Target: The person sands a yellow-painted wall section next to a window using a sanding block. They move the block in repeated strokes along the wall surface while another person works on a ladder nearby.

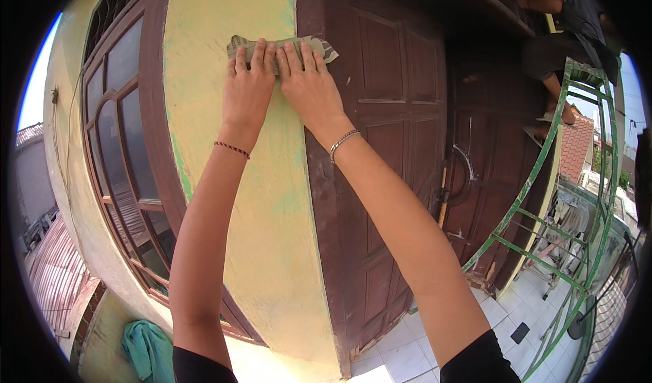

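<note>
Both my arms reach up to a yellow wall strip (238, 179) with worn, greenish patches. My left hand (249, 91) and my right hand (309, 91) sit side by side, fingers pointing upward. Under their fingertips is a creased grey-beige sheet of sandpaper (326, 49) with dark streaks and ragged ends, held flat against the wall. Its right end overlaps the brown door frame (314, 111). The fingers hide much of the sheet, and its underside cannot be seen.
A brown-framed window (129, 152) lies left, a brown panelled door (384, 132) right. Another person (567, 23) is up by a green metal ladder (502, 244) at the far right. A green cloth (146, 349) hangs low left. White floor tiles (401, 356) lie below, with a dark flat object (520, 333).
</note>
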Motion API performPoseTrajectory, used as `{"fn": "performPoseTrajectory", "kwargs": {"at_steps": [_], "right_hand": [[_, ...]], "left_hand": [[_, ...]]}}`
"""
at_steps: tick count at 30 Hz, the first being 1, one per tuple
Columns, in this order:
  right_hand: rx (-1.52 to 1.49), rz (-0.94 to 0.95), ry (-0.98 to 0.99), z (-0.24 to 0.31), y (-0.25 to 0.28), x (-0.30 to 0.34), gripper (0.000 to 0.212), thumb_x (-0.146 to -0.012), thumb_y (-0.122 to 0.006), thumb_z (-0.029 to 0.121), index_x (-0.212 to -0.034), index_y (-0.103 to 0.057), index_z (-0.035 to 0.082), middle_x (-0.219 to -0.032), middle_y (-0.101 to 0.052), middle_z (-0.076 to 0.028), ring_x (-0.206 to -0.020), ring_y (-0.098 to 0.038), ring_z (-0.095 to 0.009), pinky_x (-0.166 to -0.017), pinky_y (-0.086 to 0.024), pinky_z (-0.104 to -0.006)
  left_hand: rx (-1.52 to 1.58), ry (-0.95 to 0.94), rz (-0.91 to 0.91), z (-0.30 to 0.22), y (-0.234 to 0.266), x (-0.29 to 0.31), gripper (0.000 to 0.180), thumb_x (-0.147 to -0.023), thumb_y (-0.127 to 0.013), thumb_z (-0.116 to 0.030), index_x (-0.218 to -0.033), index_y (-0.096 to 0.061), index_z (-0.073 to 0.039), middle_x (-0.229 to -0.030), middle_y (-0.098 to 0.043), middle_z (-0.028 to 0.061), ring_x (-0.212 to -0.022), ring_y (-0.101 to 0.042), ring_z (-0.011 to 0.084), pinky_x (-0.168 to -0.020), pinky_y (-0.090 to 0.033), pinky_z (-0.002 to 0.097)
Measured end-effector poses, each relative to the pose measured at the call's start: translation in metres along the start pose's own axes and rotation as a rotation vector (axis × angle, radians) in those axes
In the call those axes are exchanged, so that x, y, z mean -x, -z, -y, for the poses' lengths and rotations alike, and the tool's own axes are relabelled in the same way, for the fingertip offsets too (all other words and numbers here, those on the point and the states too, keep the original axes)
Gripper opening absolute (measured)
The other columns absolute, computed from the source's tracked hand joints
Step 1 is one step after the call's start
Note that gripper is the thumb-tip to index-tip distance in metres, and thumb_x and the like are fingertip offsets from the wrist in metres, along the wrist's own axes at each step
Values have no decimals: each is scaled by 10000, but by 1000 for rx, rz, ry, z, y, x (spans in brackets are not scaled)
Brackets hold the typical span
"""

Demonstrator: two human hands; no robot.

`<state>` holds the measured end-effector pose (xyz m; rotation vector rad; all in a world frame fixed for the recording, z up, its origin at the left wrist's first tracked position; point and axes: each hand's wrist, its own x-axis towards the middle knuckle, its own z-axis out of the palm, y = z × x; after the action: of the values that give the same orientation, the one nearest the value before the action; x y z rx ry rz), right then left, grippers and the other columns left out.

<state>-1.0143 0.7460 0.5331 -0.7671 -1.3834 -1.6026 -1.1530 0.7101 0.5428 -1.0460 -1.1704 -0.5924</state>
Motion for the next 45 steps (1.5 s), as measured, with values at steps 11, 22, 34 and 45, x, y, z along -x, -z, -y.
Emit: {"fn": "performPoseTrajectory", "kwargs": {"at_steps": [11, 22, 34, 45], "right_hand": [[-33, -61, 13, 15, -2, 4, 512, -961, -597, 167, -1434, -565, -27, -1480, -562, -213, -1399, -517, -371, -1188, -396, -477], [-54, -86, 12, 37, 1, 13, 516, -963, -601, 169, -1431, -561, -44, -1476, -563, -227, -1385, -530, -386, -1182, -407, -477], [-32, -91, 64, 39, 1, 11, 493, -954, -613, 153, -1405, -580, -45, -1432, -595, -224, -1348, -566, -358, -1153, -441, -462], [-40, -96, 131, 42, 7, 11, 457, -908, -657, 115, -1347, -636, -10, -1410, -626, -154, -1334, -576, -323, -1126, -471, -414]], "left_hand": [[31, -23, -35, 15, -22, 16, 684, -945, -646, -90, -1583, -402, -125, -1643, -390, 47, -1456, -458, 306, -1196, -423, 437], [17, -25, -68, 23, -32, 36, 688, -949, -643, -86, -1589, -396, -147, -1644, -392, 29, -1456, -458, 298, -1188, -432, 428], [34, -54, -125, 32, -30, 40, 694, -912, -668, -76, -1563, -436, -144, -1619, -433, 34, -1420, -503, 309, -1154, -476, 412], [152, -69, -149, 28, -7, 48, 517, -945, -624, -103, -1438, -540, 27, -1525, -527, 160, -1399, -517, 344, -1201, -391, 468]]}}
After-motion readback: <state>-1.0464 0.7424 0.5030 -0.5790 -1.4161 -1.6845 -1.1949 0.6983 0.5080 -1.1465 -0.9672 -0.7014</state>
